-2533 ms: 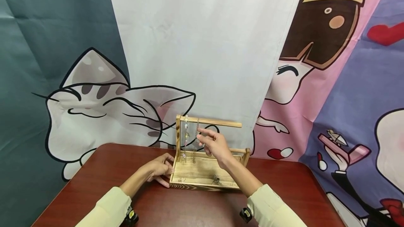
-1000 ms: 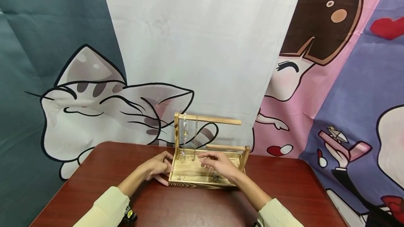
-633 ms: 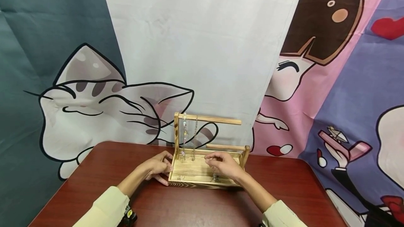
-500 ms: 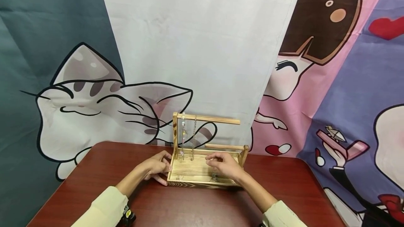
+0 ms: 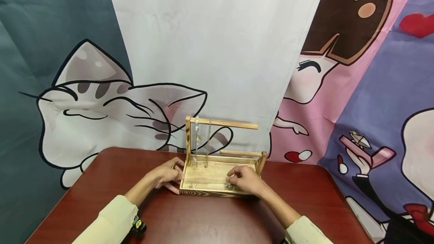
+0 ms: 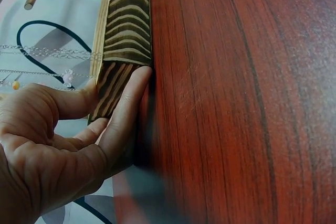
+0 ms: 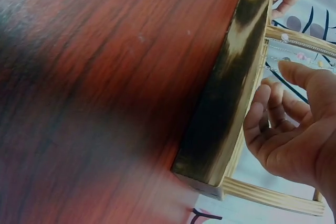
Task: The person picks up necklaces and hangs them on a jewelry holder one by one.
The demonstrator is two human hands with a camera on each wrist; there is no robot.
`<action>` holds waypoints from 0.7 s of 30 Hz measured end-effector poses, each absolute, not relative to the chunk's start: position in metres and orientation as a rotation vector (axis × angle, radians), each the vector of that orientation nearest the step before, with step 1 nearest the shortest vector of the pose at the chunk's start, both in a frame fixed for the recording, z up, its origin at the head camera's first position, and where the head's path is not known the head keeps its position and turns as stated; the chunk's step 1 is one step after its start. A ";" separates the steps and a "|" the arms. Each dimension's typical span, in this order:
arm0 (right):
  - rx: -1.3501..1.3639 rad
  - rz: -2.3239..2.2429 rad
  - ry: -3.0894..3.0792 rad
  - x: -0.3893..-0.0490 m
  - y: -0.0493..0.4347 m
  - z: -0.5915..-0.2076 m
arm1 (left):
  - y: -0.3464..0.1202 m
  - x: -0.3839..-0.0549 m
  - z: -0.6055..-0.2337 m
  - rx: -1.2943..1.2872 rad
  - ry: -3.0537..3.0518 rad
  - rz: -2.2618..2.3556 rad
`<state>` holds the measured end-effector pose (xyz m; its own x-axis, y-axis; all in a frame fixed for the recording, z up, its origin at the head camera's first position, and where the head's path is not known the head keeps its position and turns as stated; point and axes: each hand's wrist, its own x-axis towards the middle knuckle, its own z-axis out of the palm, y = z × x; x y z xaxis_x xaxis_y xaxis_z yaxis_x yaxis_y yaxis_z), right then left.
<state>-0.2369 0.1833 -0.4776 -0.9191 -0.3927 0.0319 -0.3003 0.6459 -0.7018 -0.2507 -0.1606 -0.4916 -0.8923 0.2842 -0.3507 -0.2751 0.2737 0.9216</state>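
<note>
A wooden jewelry stand (image 5: 210, 176) with a shallow tray and two rails stands on the table. My left hand (image 5: 167, 174) grips the tray's left end, the thumb over the rim and fingers along the outer side, as the left wrist view shows. From the upper rail hang a beaded necklace (image 5: 197, 138) and a silvery chain necklace (image 5: 208, 142). My right hand (image 5: 245, 180) is over the tray's right part, fingers loosely bent, thumb apart from them in the right wrist view. Right below its fingertips lies a small heap of metallic jewelry (image 5: 230, 186), partly covered by the hand.
A small clear-looking piece of jewelry (image 5: 193, 186) lies in the tray's front left corner. The lower rail (image 5: 241, 153) crosses the right back of the stand. Under it all is a reddish-brown table (image 5: 210, 217), with a cartoon-printed curtain (image 5: 217, 48) behind.
My right hand has come down from the hanging chain necklace, then moved right and forward to the heap in the tray. The left hand keeps its grip on the tray's end.
</note>
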 end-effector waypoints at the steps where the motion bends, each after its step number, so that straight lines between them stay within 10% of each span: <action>1: -0.574 -1.112 2.748 -0.237 0.184 -0.477 | -0.160 -0.252 -0.491 0.008 2.098 1.657; 21: -0.534 -0.904 2.854 -0.268 0.189 -0.541 | -0.162 -0.252 -0.491 0.023 2.091 1.634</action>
<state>-0.2681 0.1889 -0.5411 -0.9335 -0.3584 0.0097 -0.2986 0.7621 -0.5745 -0.2524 -0.1623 -0.4907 -0.8831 0.3017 -0.3593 -0.2756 0.2862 0.9177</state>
